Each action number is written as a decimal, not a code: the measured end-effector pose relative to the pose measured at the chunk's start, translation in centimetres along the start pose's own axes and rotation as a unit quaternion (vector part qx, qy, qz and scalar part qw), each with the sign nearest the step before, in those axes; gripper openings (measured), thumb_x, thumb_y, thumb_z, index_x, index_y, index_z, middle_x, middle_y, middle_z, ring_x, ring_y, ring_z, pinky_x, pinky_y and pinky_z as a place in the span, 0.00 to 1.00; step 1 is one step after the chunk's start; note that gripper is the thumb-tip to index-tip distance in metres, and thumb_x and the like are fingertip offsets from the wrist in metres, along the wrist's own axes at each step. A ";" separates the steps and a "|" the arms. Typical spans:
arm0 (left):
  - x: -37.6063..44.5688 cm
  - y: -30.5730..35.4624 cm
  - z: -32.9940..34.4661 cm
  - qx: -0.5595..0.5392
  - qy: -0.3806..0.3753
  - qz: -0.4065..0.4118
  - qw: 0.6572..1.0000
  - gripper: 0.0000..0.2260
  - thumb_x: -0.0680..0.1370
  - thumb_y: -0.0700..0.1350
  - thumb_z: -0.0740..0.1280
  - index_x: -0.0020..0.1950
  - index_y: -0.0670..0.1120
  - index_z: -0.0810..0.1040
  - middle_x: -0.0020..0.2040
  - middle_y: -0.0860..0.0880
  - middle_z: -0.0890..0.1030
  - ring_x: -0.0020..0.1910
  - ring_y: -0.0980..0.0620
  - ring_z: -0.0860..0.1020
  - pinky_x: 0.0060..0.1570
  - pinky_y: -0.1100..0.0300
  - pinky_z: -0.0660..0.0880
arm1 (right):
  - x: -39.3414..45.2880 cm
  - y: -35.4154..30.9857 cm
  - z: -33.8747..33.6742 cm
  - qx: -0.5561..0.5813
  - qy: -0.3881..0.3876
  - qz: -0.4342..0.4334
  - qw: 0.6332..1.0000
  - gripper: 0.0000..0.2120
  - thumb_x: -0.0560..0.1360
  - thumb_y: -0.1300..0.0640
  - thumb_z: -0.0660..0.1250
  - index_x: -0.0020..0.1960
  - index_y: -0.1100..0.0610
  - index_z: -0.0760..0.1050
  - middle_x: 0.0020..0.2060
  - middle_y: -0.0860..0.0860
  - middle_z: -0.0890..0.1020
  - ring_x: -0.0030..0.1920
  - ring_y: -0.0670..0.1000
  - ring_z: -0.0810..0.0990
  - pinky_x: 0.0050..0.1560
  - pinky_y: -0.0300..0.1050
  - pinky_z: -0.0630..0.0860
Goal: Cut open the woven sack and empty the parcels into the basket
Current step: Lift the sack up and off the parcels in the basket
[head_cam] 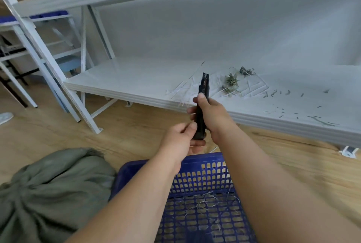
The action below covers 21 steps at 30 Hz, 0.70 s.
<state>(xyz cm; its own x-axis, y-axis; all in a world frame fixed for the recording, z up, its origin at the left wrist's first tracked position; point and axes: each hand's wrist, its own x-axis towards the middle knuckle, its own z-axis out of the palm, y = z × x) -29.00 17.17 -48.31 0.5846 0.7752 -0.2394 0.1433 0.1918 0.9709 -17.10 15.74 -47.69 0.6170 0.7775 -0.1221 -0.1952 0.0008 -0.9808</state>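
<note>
A black utility knife (202, 105) stands upright in front of me, blade end up. My right hand (212, 117) grips its body with the thumb on top. My left hand (181, 141) pinches the lower end of the knife with fingers and thumb. Below my forearms sits a blue plastic basket (197, 166) with a lattice wall and floor, holding only a few loose pale fibres. The grey-green woven sack (52, 188) lies bunched and closed on the wooden floor at the lower left, beside the basket.
A white metal shelf rack (136, 80) runs across the view; its low shelf carries cut strips, bits of twine and small scraps (232, 82). Rack posts (48, 62) stand at the left. Wooden floor lies all around; a shoe (5, 117) shows at the far left.
</note>
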 end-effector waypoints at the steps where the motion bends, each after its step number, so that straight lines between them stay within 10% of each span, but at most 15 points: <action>1: -0.2 -0.7 -0.6 -0.025 0.017 0.004 1.000 0.11 0.81 0.46 0.62 0.61 0.45 0.77 0.48 0.46 0.85 0.42 0.50 0.85 0.38 0.61 0.79 | -0.5 0.7 0.8 -0.029 0.005 0.019 0.999 0.16 0.81 0.45 0.56 0.52 0.56 0.75 0.39 0.51 0.83 0.39 0.51 0.79 0.48 0.49 0.77; 6: -1.5 -3.4 -3.9 -0.149 -0.014 -0.041 0.988 0.10 0.81 0.42 0.63 0.61 0.44 0.77 0.50 0.43 0.85 0.47 0.46 0.84 0.46 0.56 0.81 | -2.5 3.5 4.4 0.004 -0.016 0.081 0.997 0.16 0.81 0.48 0.56 0.50 0.57 0.76 0.31 0.50 0.79 0.33 0.50 0.76 0.35 0.42 0.74; 21: -3.3 -5.2 -9.9 -0.203 0.049 -0.024 0.978 0.07 0.80 0.38 0.62 0.52 0.46 0.80 0.46 0.42 0.86 0.45 0.45 0.85 0.42 0.58 0.82 | -4.6 5.7 9.9 0.028 -0.106 0.079 0.991 0.16 0.74 0.68 0.55 0.52 0.55 0.76 0.43 0.50 0.84 0.44 0.51 0.77 0.50 0.50 0.75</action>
<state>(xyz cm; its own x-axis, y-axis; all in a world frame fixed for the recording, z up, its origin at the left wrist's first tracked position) -39.61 19.59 -52.55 0.5026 0.8095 -0.3035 -0.1719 0.4377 0.8825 -28.62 18.36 -51.20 0.4026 0.8850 -0.2338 -0.3224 -0.1019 -0.9411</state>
